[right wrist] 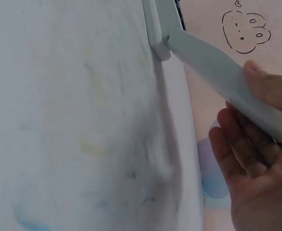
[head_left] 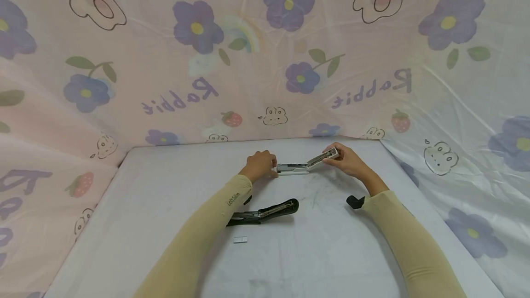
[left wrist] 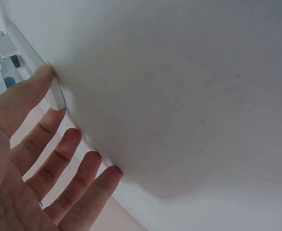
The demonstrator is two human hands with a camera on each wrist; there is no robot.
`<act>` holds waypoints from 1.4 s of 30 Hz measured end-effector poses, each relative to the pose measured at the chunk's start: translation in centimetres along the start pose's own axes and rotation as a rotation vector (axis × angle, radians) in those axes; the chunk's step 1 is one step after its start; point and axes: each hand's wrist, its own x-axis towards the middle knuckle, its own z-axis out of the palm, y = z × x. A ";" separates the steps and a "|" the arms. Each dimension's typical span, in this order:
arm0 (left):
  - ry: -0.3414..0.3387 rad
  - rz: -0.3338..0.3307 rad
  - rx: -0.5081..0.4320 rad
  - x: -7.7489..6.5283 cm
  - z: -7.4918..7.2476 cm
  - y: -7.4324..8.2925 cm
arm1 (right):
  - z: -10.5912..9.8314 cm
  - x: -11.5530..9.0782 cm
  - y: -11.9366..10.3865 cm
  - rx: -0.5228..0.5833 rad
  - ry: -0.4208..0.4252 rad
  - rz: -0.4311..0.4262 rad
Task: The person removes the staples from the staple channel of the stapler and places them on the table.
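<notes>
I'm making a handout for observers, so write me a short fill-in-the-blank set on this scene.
1. The stapler that the left hand and right hand hold is coloured ____.
2. In the head view, the black stapler is partly hidden by the person's ____ sleeve.
3. The small pale strip lies nearer the ____ stapler.
4. Both staplers are ____, not closed.

Missing words: white; left; black; open.

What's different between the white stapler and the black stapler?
The left hand and right hand hold the white stapler, while the black stapler lies unheld on the table. The white one's right end looks squared, the black one's rounded. Both are folded open.
</notes>
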 end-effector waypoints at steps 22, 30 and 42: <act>-0.007 0.005 0.020 0.0 -0.2 -0.2 | 3.3 1.2 -3.4 -0.302 0.060 -0.187; -0.013 0.016 0.041 0.3 0.2 -0.1 | 6.8 2.2 -4.4 -0.309 0.013 -0.271; -0.022 0.003 0.057 0.4 0.1 -0.1 | 9.4 3.0 -4.5 -0.309 -0.081 -0.218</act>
